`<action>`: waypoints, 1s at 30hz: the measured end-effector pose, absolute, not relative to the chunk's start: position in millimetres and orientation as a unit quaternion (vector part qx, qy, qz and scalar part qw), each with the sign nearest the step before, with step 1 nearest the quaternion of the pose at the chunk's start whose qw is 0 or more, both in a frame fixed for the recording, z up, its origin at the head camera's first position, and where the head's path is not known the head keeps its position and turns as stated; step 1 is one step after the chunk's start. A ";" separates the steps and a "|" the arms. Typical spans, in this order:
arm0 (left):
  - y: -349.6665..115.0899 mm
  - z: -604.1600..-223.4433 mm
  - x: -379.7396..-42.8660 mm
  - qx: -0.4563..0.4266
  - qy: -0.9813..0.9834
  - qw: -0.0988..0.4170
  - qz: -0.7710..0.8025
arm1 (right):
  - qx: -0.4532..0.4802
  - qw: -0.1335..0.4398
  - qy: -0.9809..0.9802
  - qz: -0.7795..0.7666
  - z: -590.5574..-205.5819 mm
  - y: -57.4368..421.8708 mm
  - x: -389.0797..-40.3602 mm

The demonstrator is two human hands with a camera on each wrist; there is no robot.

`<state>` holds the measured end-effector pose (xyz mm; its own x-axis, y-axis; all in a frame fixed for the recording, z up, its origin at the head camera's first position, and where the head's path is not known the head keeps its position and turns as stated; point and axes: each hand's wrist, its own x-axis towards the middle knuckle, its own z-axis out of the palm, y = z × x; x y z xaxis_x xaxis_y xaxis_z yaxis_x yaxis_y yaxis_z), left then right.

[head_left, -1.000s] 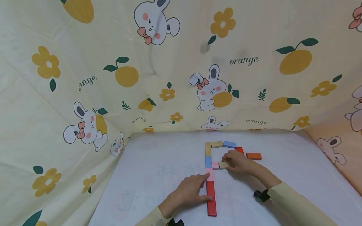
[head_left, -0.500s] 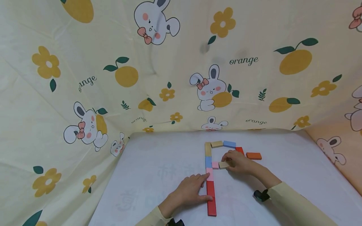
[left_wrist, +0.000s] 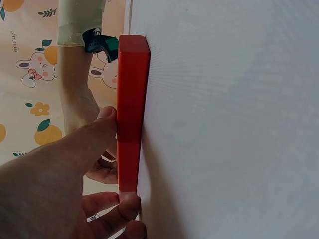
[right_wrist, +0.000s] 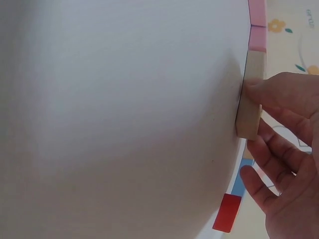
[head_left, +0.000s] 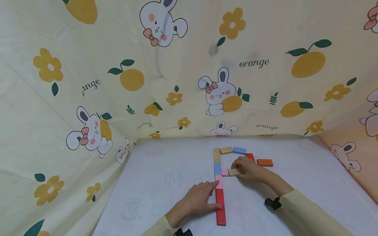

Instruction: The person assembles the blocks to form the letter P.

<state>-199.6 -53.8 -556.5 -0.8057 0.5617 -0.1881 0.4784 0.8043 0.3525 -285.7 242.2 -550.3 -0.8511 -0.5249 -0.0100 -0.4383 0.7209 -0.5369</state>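
Note:
A column of flat blocks runs down the white table: a beige one (head_left: 217,155), a blue one (head_left: 218,169), a pink one (head_left: 219,185) and two red ones (head_left: 220,196) toward the front. My left hand (head_left: 196,198) lies along its left side, index fingertip at the pink block and thumb on the red. Right of the column, my right hand (head_left: 251,170) pinches a beige wooden block (right_wrist: 254,64) between thumb and fingers. That block lies on the table, its left end against a short pink block (head_left: 224,172). The hand hides its right end in the head view.
Behind the right hand, another beige block (head_left: 226,150), a blue block (head_left: 240,150) and a partly hidden red block (head_left: 250,156) form a curved row. An orange block (head_left: 265,163) lies apart to the right. A patterned cloth (head_left: 183,65) hangs behind the table.

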 end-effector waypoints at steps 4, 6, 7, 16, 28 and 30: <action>-53.3 -557.6 -200.0 0.277 0.939 0.144 0.144 | -0.264 0.074 0.924 -0.266 -549.6 244.5 -284.7; -53.1 -557.9 -200.1 0.278 0.939 0.144 0.144 | -0.269 0.062 0.924 -0.263 -547.6 247.4 -283.7; -53.0 -558.1 -200.1 0.279 0.939 0.143 0.143 | -0.267 0.056 0.926 -0.260 -546.8 249.3 -283.3; -53.0 -559.2 -199.8 0.282 0.939 0.141 0.141 | -0.223 0.008 0.938 -0.264 -542.1 280.1 -276.4; -57.2 -561.9 -199.5 0.303 0.934 0.116 0.148 | -0.086 -0.050 0.959 -0.267 -539.0 317.3 -259.7; -57.0 -561.7 -199.6 0.302 0.934 0.118 0.149 | -0.063 -0.055 0.960 -0.266 -539.7 321.9 -258.1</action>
